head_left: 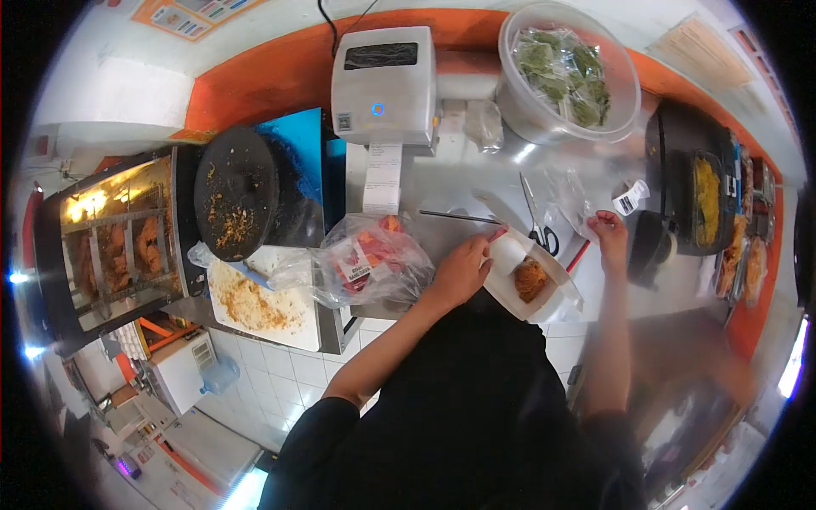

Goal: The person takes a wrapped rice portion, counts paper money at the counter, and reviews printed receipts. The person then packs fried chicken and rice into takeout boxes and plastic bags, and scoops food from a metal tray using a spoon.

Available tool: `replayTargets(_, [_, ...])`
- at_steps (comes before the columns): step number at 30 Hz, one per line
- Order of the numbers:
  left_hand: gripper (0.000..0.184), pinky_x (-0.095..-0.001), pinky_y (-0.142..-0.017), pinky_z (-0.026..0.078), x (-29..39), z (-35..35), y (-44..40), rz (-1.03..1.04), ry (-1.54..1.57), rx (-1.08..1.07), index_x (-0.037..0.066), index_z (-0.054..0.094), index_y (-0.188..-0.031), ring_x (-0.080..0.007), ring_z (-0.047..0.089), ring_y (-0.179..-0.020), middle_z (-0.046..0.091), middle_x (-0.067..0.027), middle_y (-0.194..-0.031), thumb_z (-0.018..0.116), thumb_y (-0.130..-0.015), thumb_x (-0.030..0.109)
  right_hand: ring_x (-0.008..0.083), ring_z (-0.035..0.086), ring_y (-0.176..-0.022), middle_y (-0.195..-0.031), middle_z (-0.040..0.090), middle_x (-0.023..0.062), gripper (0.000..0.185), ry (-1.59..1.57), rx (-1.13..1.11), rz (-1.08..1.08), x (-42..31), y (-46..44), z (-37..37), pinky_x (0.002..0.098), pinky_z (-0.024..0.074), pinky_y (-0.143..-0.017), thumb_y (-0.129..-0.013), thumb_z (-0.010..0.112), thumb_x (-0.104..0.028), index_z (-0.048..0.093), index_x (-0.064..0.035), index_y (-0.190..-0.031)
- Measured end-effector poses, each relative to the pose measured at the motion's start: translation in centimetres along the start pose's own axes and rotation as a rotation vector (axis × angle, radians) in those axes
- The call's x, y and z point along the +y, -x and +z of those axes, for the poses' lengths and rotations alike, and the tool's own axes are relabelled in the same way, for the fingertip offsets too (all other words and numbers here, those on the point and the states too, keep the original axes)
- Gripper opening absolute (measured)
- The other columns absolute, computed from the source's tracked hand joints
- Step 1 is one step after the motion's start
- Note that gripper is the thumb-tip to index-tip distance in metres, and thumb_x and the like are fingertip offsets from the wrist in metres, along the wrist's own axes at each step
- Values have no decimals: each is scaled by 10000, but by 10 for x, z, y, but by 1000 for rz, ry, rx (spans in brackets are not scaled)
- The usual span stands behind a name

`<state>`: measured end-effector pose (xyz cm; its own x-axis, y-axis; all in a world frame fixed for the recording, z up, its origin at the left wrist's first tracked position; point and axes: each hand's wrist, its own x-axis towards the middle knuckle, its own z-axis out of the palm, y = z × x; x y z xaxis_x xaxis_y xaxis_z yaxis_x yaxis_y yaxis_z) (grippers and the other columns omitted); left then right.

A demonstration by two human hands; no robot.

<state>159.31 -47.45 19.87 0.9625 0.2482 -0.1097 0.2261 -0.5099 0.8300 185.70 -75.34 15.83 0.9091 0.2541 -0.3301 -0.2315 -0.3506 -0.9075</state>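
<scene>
An open white box [550,293] with a piece of fried food [531,280] inside stands at the counter's front edge. My left hand [463,270] is closed at the box's left corner, its fingertips around something small and red. To the right of the box, my right hand [608,231] pinches the edge of a small clear plastic bag [575,201]. Scissors with black handles [542,238] lie just behind the box. Left of my left hand is a clear bag with red packets [367,257].
A label printer [384,85] with a paper strip [383,177] stands at the back. Beside it is a tub of bagged greens [565,72]. At left are a round black lid [237,194], a crumb-covered board [263,304] and a lit food cabinet [119,242].
</scene>
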Motion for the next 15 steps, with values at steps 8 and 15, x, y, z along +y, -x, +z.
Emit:
replayTargets(8, [426,-549,-884,535,-11,22,-9,13,-134,-11,57,554,-1356,-444,660,-1028,687,-213,-1109,626,-944,132,163,702,-940,-1021,751,129,270,197,82,-38,27,34,-35,287,536,-843,-904,650,8,678,60,-1167])
replayTargets(15, [353,-551,-958,495,-5,32,4,-58,-182,-23,7,596,-1336,-477,610,-1115,658,-283,-1174,518,-1009,114,153,661,-892,-1014,694,83,331,157,92,-44,29,78,-45,278,519,-803,-899,598,66,662,27,-1221])
